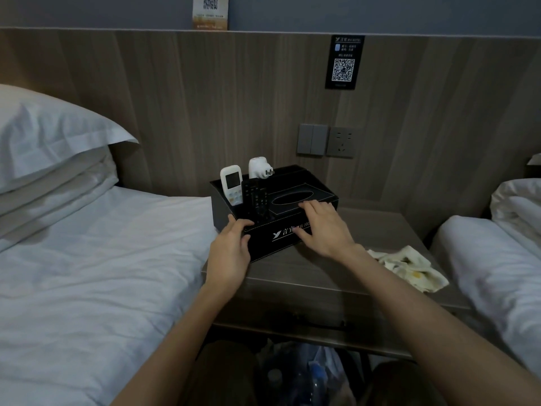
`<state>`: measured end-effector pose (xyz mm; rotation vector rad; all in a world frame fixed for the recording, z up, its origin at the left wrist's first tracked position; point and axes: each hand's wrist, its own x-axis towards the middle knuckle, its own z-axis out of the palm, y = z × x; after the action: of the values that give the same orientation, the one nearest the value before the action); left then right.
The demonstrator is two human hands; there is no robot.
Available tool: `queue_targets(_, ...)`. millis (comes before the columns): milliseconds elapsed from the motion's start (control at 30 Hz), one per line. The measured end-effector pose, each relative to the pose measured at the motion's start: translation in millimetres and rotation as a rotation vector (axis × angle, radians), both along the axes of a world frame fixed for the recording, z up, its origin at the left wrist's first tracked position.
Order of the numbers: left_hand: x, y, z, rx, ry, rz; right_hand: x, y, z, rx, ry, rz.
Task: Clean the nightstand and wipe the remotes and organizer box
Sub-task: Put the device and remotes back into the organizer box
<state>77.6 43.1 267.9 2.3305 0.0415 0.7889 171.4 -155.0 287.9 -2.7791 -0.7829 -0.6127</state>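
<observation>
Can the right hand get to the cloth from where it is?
Probably yes. The right hand lies on the box, and the cloth sits in the open on the nightstand beside that forearm, with nothing on it or between.

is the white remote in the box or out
In: the white remote stands upright in the left slot of the organizer box.

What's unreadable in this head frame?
Head view only:
- Logo text on the organizer box: partly covered by the right hand.
- Buttons on the black remote: too dark, too small.
- Stuff under the nightstand: dim, blurred, cut by the bottom edge.
</observation>
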Motion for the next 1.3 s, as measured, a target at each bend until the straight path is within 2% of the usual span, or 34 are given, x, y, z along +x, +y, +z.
queue_targets(167, 12.1, 15.0, 4.5, -0.076, 0.024, -0.022, -5.0, -2.4, -7.1, -0.031, -0.086, -0.007)
queue_targets(367, 39.5, 36.0, 4.5, -0.082, 0.021, -0.036, -10.9, -5.3, -10.3, -0.033, 0.04, -0.065)
queue_targets(867, 128.4, 55.0, 1.3, -0.127, 0.027, 0.047, 43.0, 17.7, -19.2, -0.051, -0.036, -0.214)
queue_targets(1300, 189.3, 62.5, 0.3, -0.121, 0.025, -0.003, 91.1, 23.8, -9.4, -0.056, 0.046, -0.234)
